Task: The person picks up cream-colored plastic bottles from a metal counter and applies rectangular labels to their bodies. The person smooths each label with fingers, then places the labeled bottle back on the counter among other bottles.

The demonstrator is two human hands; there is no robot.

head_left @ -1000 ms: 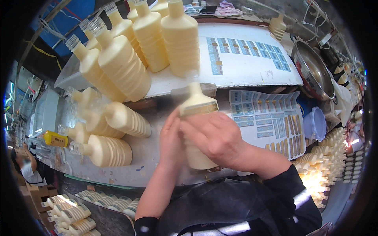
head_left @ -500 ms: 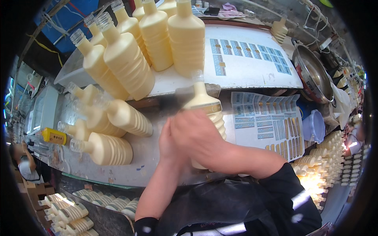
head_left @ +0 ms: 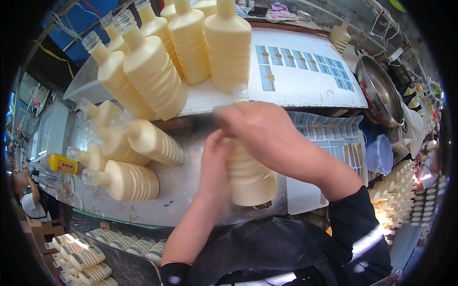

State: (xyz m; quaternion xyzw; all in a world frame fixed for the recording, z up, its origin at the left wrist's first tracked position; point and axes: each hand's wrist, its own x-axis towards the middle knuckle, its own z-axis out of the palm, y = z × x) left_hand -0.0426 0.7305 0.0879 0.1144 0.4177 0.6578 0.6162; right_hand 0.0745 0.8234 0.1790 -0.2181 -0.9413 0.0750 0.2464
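A cream ribbed plastic bottle (head_left: 253,178) with a clear threaded neck is tilted before me over the grey worktop. My left hand (head_left: 215,155) is closed against its left side, fingers bent around it. Across the bottle's upper body and shoulder lies my right hand (head_left: 260,126); its fingertips are smeared by motion, so their grip cannot be made out. The shoulder is mostly hidden under that hand. Right of the bottle, partly behind my right forearm, is a sheet of blue and gold labels (head_left: 329,136).
Several cream bottles (head_left: 155,78) stand on the raised white shelf (head_left: 305,93), where blue labels (head_left: 296,59) also lie. More bottles (head_left: 133,181) and a yellow bottle (head_left: 63,164) sit at left. A metal pan (head_left: 379,90) and a lilac bucket (head_left: 380,155) are at right.
My right hand has moved up and right across the bottle, covering the brown band on its shoulder. The bottle's lower body now shows below my hands.
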